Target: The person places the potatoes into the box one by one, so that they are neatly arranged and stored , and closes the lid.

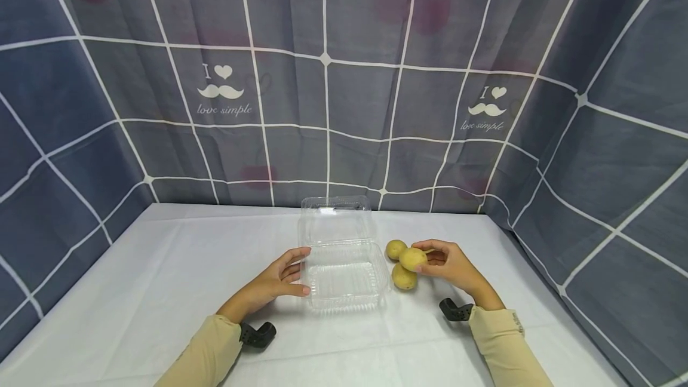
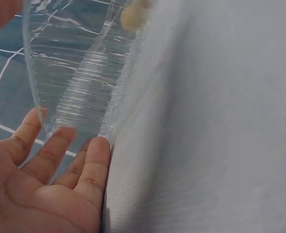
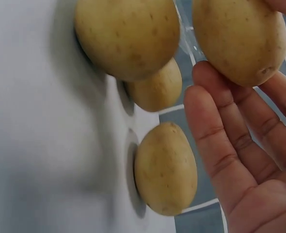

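Note:
In the head view, my left hand point(image 1: 273, 281) rests at the left side of an open clear plastic clamshell box point(image 1: 346, 273). Its thumb and fingertips touch the box wall, spread apart; in the left wrist view, fingers point(image 2: 97, 160) lie against the ribbed wall. My right hand point(image 1: 448, 264) holds a yellow potato point(image 1: 412, 258) between thumb and fingers, raised off the table to the right of the box. Near it lie another potato point(image 1: 396, 249) and a third potato point(image 1: 404, 277). The right wrist view also shows a potato point(image 3: 166, 170) standing apart, close to the fingers.
A white cloth covers the table point(image 1: 161, 291). The box's raised lid point(image 1: 335, 220) leans toward the back. Behind and at the sides hangs a grey-blue checked curtain point(image 1: 290, 94). A black wrist mount point(image 1: 258, 335) sits on the left wrist, another mount point(image 1: 455, 310) on the right.

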Available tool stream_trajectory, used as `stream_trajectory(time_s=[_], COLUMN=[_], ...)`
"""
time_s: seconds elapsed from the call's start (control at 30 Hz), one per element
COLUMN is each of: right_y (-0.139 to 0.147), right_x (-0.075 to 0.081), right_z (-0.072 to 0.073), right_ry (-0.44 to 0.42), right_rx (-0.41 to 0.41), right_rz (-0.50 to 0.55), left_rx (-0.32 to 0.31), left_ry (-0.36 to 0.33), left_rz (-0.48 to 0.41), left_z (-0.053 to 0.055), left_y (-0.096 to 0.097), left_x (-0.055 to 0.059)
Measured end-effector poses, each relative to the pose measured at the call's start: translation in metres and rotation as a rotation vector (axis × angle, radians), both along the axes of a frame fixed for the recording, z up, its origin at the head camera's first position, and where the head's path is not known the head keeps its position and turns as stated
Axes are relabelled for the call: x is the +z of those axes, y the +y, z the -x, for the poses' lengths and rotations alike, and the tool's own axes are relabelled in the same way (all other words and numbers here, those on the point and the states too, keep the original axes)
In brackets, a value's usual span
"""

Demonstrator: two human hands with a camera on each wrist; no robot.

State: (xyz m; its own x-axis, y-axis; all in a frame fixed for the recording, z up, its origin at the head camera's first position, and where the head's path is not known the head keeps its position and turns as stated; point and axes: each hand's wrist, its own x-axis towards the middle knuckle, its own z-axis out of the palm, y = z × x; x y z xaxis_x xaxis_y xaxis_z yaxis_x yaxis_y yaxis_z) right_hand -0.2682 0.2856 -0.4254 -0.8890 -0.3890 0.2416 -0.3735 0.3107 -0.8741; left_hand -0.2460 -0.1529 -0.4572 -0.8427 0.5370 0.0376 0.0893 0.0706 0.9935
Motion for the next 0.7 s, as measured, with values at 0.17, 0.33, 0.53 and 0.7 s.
stream_trajectory(time_s=[0.17,0.33,0.53,0.7], right_y=[-0.009,-0.014,-0.019,-0.023], right_x=[0.001,0.0,-0.001,-0.001], right_z=[-0.001,-0.001,0.0,-0.002], right_ry=[0.036,0.056,0.08,0.094], right_rx=[0.007,0.017,0.032,0.035], right_rz=[-0.012,-0.014,-0.011,0.0], left_rx=[-0.006,-0.011,-0.008,-0.009], left_ry=[0.009,0.024,0.031,0.035], left_rz=[-0.009,-0.019,-0.017,-0.02], left_z=[0.0,0.001,0.001,0.001], left_y=[-0.001,-0.002,-0.002,-0.002], left_x=[-0.002,-0.003,-0.005,-0.006])
